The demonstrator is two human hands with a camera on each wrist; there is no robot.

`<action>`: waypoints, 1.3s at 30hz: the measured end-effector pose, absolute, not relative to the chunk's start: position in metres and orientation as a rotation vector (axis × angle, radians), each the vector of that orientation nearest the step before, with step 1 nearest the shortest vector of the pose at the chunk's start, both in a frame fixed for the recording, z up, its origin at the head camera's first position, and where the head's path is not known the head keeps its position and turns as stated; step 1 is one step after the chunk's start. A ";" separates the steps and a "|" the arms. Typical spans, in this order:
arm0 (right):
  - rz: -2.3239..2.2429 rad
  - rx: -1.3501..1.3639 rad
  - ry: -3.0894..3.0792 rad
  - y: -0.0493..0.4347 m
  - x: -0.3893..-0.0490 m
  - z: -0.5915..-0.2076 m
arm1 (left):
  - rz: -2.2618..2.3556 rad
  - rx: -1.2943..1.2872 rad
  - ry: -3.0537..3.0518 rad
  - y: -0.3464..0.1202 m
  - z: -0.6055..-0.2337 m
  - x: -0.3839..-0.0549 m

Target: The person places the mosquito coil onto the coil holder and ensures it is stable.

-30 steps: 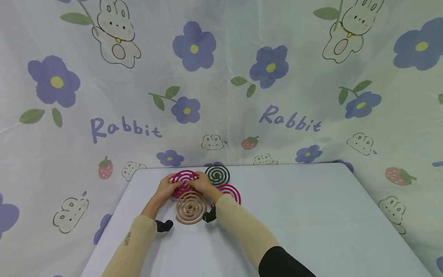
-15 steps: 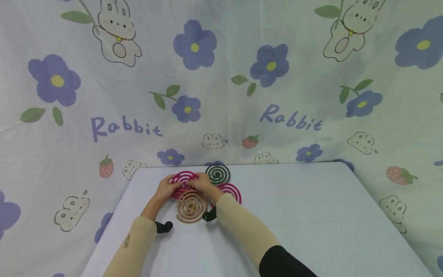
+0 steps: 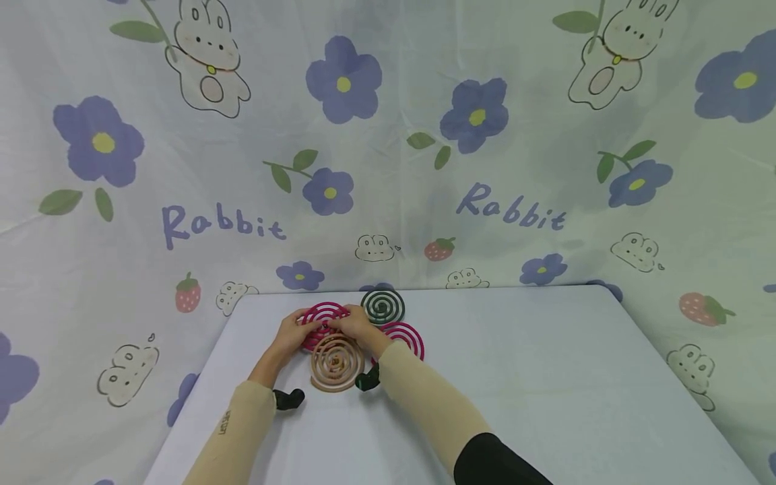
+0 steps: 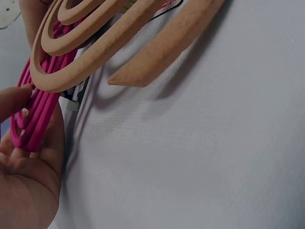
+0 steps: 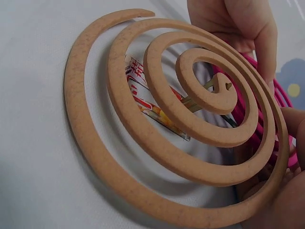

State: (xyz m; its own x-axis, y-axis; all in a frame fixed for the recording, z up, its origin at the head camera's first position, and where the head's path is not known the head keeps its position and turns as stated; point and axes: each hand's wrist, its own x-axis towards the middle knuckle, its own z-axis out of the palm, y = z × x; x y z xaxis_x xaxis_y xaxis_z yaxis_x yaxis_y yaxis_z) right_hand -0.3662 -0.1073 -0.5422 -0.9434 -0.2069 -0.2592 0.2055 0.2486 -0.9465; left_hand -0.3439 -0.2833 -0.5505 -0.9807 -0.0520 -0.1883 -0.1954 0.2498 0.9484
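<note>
Both hands hold a pink mosquito coil [image 3: 327, 305] at the table's back left. My left hand [image 3: 287, 342] grips its left side, and the thumb lies on the near face. My right hand [image 3: 359, 329] pinches its right side, with the thumb near the middle. Seen in the left wrist view, the pink coil [image 4: 44, 117] is tilted, with fingers behind it. Just in front, a tan mosquito coil [image 5: 138, 148] sits raised on a thin stand [image 5: 190, 104]. Under it lies a printed packet [image 5: 137, 90], partly hidden by the rings.
A dark green coil [image 3: 382, 308] lies at the back, right of the hands. Another pink coil [image 3: 414, 337] is partly hidden by my right forearm. Dark wrist mounts [image 3: 289, 399] hang under both forearms. The white table [image 3: 545, 377] meets a printed curtain [image 3: 400, 168] behind.
The held pink coil has sunk very slightly toward me, and both hands keep their hold. The tan, green and other pink coils stay in place; the view shifts a little.
</note>
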 end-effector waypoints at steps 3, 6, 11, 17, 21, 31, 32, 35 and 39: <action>-1.742 0.014 2.199 -0.108 -0.365 -0.543 | 1.841 -0.241 2.392 -0.283 -0.551 -0.344; -1.740 0.037 2.199 -0.109 -0.365 -0.543 | 1.824 -0.236 2.401 -0.283 -0.550 -0.344; -1.745 0.048 2.182 -0.108 -0.365 -0.542 | 1.806 -0.238 2.411 -0.282 -0.549 -0.343; -1.756 0.043 2.162 -0.105 -0.363 -0.541 | 1.842 -0.245 2.378 -0.280 -0.548 -0.344; -1.755 0.047 2.178 -0.105 -0.363 -0.542 | 1.855 -0.256 2.366 -0.280 -0.551 -0.344; -1.760 0.035 2.201 -0.107 -0.362 -0.543 | 1.875 -0.258 2.359 -0.282 -0.556 -0.346; -1.758 0.036 2.201 -0.107 -0.362 -0.543 | 1.876 -0.259 2.359 -0.282 -0.556 -0.346; -1.757 0.026 2.199 -0.106 -0.362 -0.544 | 1.879 -0.257 2.355 -0.282 -0.557 -0.346; -1.758 0.000 2.186 -0.105 -0.363 -0.546 | 1.879 -0.249 2.350 -0.282 -0.559 -0.346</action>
